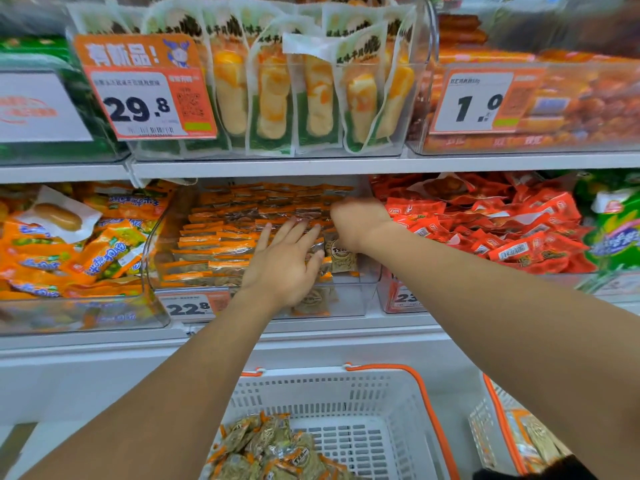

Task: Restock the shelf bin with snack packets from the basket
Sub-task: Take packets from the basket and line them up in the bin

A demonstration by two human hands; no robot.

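Observation:
A clear shelf bin (367,292) on the middle shelf holds rows of orange-edged brown snack packets (221,237). My left hand (284,261) lies flat with fingers spread on the packets at the bin's front right. My right hand (356,220) reaches deeper into the bin, fingers curled down among the packets; whether it grips one is hidden. Below, a white basket (391,410) with orange handles holds a heap of the same snack packets (270,452) at its near left.
Neighbouring bins hold orange packets (69,244) on the left and red packets (502,230) on the right. The upper shelf carries a bin of white-green packs (294,91) with a 29.8 tag. A second basket (512,431) stands at the lower right.

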